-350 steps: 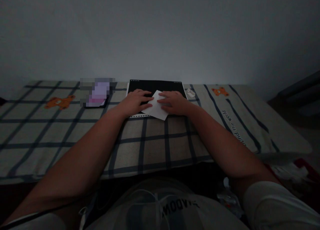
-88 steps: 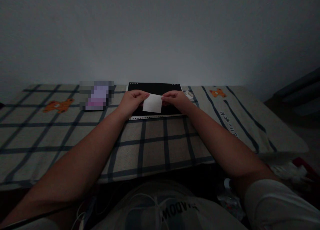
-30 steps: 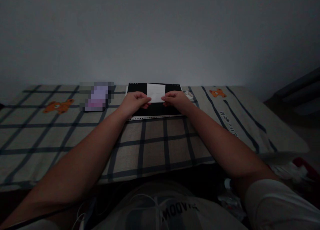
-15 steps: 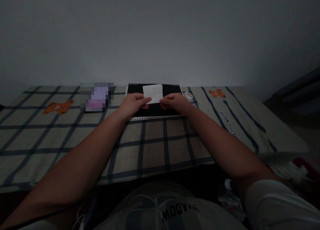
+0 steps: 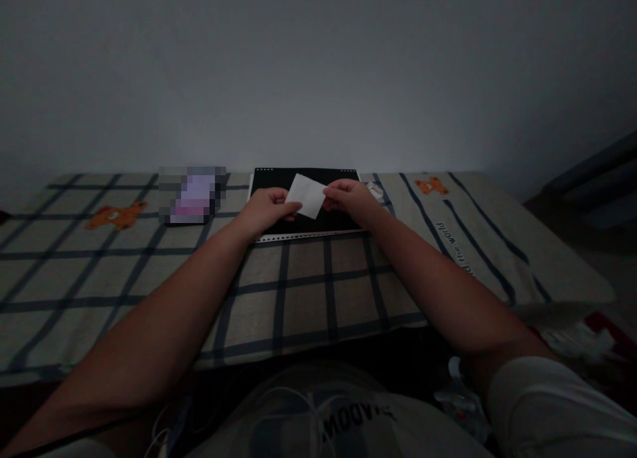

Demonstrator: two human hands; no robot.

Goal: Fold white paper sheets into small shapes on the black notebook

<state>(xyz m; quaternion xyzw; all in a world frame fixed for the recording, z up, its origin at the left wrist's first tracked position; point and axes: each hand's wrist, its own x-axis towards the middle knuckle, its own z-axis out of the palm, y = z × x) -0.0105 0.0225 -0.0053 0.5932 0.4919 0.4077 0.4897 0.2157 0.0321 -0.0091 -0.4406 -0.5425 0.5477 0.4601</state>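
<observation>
Paper slip (image 5: pixel 306 196) pinched by left hand (image 5: pixel 266 209) and right hand (image 5: pixel 351 199), blanket (image 5: pixel 308 292) lettering reading "world"

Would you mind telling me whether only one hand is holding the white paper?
No, the left hand and right hand each pinch one side of the white paper.

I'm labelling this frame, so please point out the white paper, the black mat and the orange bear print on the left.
white paper (image 5: pixel 307 196): head view, middle of the sheet.
black mat (image 5: pixel 323 224): head view, bare strip below the paper.
orange bear print (image 5: pixel 117 216): head view, the bear's body.
</observation>
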